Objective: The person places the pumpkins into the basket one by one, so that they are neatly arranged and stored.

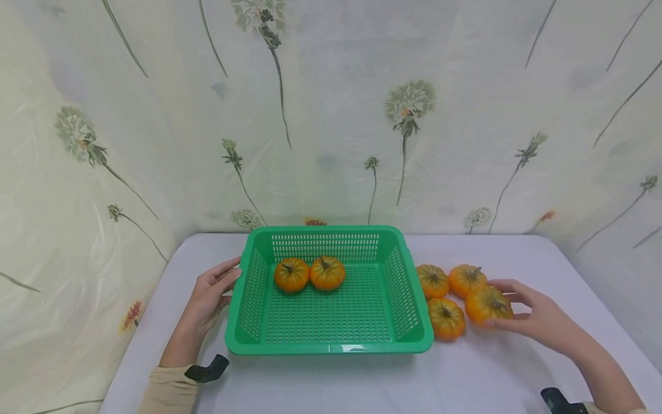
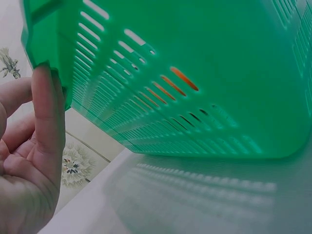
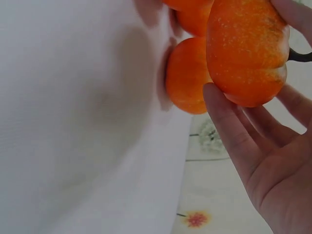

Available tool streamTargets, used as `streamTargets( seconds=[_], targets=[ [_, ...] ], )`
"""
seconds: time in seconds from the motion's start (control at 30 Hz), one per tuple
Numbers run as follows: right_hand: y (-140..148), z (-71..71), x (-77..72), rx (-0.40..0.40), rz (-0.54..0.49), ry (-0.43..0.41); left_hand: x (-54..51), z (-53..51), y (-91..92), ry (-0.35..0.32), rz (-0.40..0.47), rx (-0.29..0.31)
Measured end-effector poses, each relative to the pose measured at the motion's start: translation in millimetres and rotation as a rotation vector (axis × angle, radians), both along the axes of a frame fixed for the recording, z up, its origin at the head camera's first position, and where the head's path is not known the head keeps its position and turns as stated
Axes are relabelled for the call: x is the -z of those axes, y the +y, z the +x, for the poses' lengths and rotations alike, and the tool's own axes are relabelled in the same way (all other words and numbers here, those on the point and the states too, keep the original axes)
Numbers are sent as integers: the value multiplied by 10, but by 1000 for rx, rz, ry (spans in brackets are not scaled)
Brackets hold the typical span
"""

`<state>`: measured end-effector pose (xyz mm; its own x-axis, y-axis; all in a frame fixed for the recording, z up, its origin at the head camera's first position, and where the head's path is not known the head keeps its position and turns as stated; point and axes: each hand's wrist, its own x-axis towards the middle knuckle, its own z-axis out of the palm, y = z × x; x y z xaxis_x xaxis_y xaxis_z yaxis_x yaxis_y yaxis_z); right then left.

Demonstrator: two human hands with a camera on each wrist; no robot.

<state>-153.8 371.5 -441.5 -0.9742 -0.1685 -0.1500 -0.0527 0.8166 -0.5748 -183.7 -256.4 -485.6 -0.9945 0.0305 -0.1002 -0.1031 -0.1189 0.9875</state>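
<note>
In the head view a green plastic basket (image 1: 331, 348) holds two small orange pumpkins, one on the left (image 1: 292, 275) and one beside it (image 1: 327, 273). My left hand (image 1: 209, 296) touches the basket's left rim with fairly straight fingertips; the left wrist view shows a finger (image 2: 47, 109) against the rim's underside. To the right of the basket, my right hand (image 1: 538, 319) grips another pumpkin (image 1: 486, 306) between thumb and fingers. In the right wrist view that pumpkin (image 3: 247, 53) appears raised off the table, its dark stem pointing toward the palm.
Three more pumpkins stand on the white table (image 1: 362, 385) by the basket's right side: one at the back (image 1: 433, 281), one in front (image 1: 446, 319) and one behind the held pumpkin (image 1: 466, 280). A dandelion-print cloth (image 1: 331, 115) hangs behind the table.
</note>
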Motion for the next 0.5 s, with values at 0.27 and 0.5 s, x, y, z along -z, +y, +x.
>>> streamTargets(
  seconds=[0.27, 0.5],
  targets=[
    [-110, -70, -170, -42, -6, 37, -12, 5, -2, -6, 1, -5],
    [-219, -126, -289, -70, -18, 45, -6, 5, 3, -6, -1, -4]
  ],
)
